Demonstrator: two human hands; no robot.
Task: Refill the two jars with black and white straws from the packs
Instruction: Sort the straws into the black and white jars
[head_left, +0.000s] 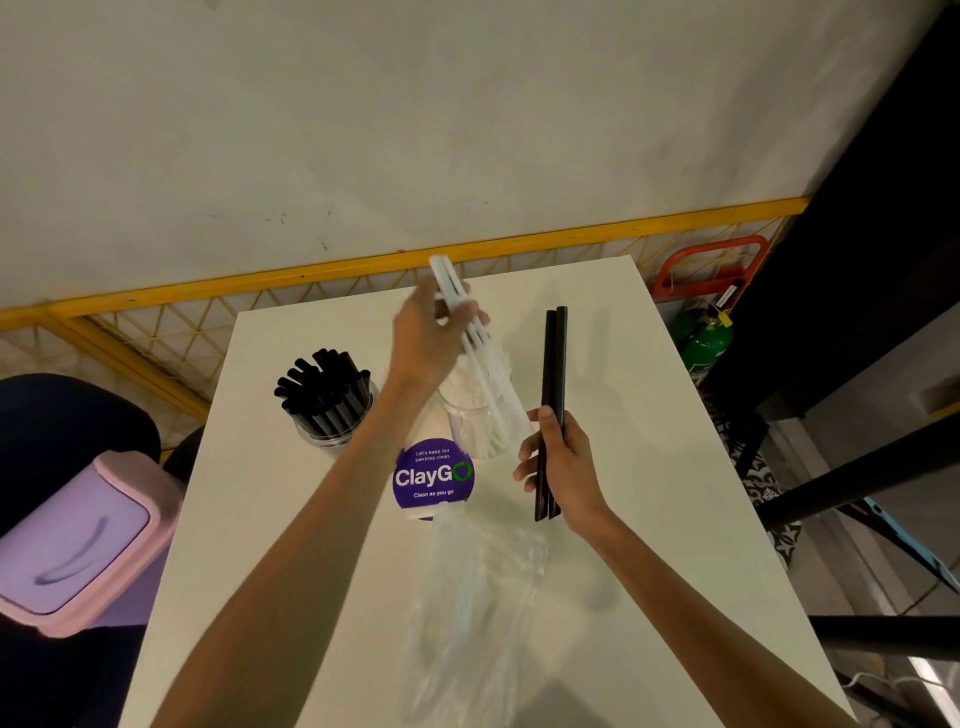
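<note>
White straws (493, 387), small bunch: pinched in the curled fingers of the left hand (421, 338), slanting down to the mouth of the clear jar (457, 422) of white straws at mid-table. Black straws (555, 353), two: gripped between thumb and curled fingers of the right hand (563, 457), just right of that jar; the black-straw jar (324, 439) stands well left. Clear plastic pack (467, 597): flat on the white table (649, 467), beside a purple sticker (434, 475).
</note>
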